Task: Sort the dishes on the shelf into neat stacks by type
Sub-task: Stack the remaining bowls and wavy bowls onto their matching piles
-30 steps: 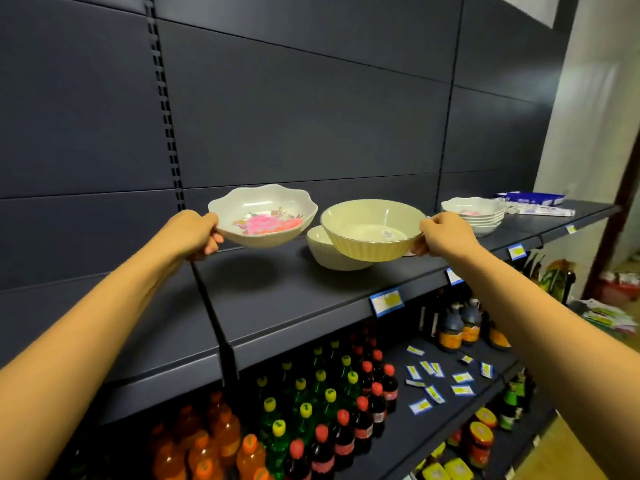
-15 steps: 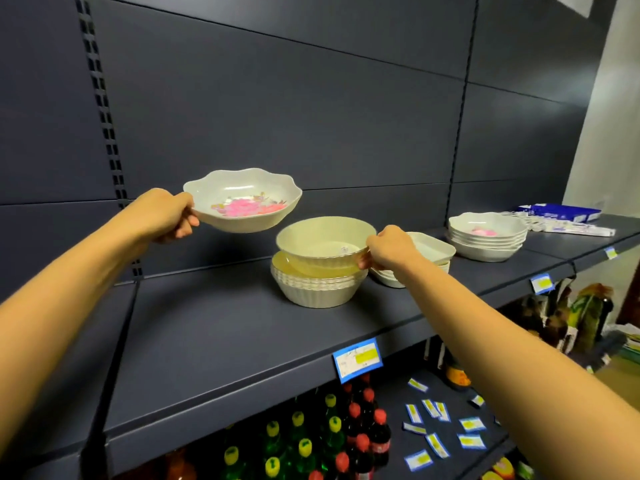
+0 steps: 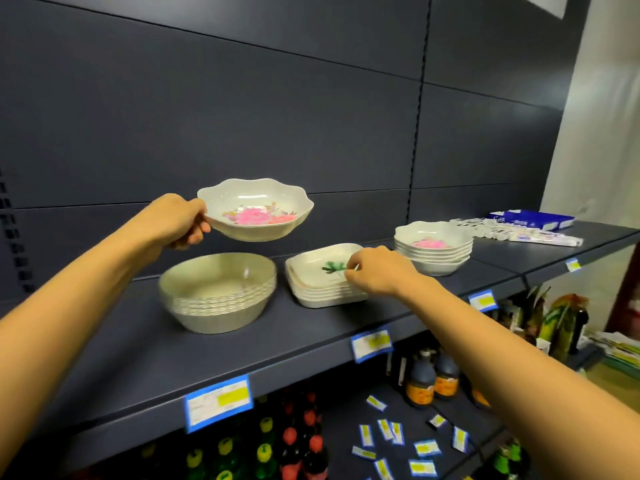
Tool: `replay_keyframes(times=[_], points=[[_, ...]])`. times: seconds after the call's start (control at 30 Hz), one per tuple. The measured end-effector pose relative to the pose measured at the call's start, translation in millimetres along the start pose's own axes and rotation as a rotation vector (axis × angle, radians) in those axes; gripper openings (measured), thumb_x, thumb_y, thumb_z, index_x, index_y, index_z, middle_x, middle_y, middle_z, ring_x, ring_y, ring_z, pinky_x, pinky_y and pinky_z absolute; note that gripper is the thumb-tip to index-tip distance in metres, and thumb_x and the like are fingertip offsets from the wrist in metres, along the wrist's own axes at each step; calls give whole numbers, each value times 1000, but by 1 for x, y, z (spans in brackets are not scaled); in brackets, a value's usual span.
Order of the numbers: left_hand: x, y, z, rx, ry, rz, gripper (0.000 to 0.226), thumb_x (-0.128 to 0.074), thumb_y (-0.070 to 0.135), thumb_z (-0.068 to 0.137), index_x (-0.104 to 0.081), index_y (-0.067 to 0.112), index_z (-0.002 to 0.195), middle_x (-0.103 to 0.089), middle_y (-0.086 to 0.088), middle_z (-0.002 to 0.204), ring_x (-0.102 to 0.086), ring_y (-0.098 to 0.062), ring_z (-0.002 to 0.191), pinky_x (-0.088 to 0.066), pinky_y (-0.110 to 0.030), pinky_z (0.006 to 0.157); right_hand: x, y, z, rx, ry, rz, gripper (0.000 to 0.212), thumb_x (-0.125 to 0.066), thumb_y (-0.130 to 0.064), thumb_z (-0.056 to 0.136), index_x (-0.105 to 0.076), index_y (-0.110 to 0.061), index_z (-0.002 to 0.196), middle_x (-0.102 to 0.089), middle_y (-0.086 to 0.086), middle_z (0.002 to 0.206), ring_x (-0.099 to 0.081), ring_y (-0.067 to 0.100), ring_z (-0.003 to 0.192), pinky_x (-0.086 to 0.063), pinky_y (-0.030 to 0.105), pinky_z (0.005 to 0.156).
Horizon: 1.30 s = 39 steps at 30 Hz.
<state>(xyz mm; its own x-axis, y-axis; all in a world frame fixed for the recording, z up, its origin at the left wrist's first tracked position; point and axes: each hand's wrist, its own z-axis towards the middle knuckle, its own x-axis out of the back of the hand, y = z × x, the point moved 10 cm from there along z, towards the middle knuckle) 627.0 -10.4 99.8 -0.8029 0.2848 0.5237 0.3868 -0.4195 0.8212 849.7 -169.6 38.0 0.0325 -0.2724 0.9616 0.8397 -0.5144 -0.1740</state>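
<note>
Left hand (image 3: 175,220), right hand (image 3: 379,273) bare; forearms bare as far as visible.

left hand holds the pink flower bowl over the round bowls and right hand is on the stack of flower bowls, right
Not quite. In the head view the right hand is at the stack of square dishes with the green motif, not the stack of flower bowls further right. The left hand does hold the pink flower bowl over the round bowls.
</note>
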Motion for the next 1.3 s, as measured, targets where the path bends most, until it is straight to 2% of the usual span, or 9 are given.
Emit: replay_keyframes(times=[0.1,0.2,0.3,0.43,0.73,0.83,1.13,1.23,1.3], points=[[-48,24,-6,4,-10,1,43,-33,16,95,-52,4,58,-41,0,21,-32,-6,19,-27,-12,26,10,55,-7,7,-33,-22,35,-45,-30,91,-64,-15,117,-62,11,127,-56,32,115,-46,38,92],[-98,46,-13,8,-24,-19,43,-34,14,94,-52,5,57,-40,0,20,-34,-9,23,-27,-17,33,20,111,-14,-20,-53,-32,32,-43,-29,93,-65,-12,111,-63,13,120,-57,30,104,-41,32,79],[-146,64,-20,11,-49,-50,42,-33,12,93,-51,4,56,-39,0,19,-31,-5,16,-26,-8,26,25,164,-23,-74,-68,-44,34,-43,-30,93,-65,-14,112,-64,10,116,-52,28,91,-38,29,73],[-204,82,-25,12,-76,-104,40,-34,9,92,-50,3,56,-40,0,20,-31,-5,16,-24,-8,25,29,214,-25,-76,-69,-43,33,-46,-31,91,-67,-12,108,-64,13,109,-51,28,85,-39,31,70],[-302,117,8,1,-83,-88,45,-32,12,94,-51,6,54,-40,2,18,-39,-14,34,-26,-8,25,35,288,-3,-75,-97,-54,32,-46,-36,93,-66,-22,114,-63,6,123,-59,29,108,-46,37,85],[-324,127,32,6,-89,-55,44,-32,11,93,-51,7,54,-41,2,19,-35,-7,20,-27,-11,27,35,306,14,-71,-115,-58,32,-46,-36,93,-65,-24,115,-62,4,126,-59,27,111,-48,38,90],[-373,125,74,51,-128,18,42,-33,8,92,-48,6,53,-39,3,18,-30,-5,15,-23,-7,25,53,327,70,14,-100,-57,31,-46,-34,91,-67,-24,112,-64,3,124,-57,25,114,-47,40,98],[-373,121,82,18,-93,153,47,-37,15,94,-47,8,49,-41,1,23,-37,-12,28,-35,-15,36,61,328,84,51,-63,-36,30,-47,-32,89,-70,-24,107,-65,3,121,-59,26,110,-48,40,96],[-366,125,82,-31,-28,353,49,-41,28,95,-46,10,50,-50,-1,40,-48,-21,49,-46,-28,60,68,325,92,82,-46,-23,30,-47,-32,89,-70,-24,108,-66,5,121,-59,28,109,-49,39,94]])
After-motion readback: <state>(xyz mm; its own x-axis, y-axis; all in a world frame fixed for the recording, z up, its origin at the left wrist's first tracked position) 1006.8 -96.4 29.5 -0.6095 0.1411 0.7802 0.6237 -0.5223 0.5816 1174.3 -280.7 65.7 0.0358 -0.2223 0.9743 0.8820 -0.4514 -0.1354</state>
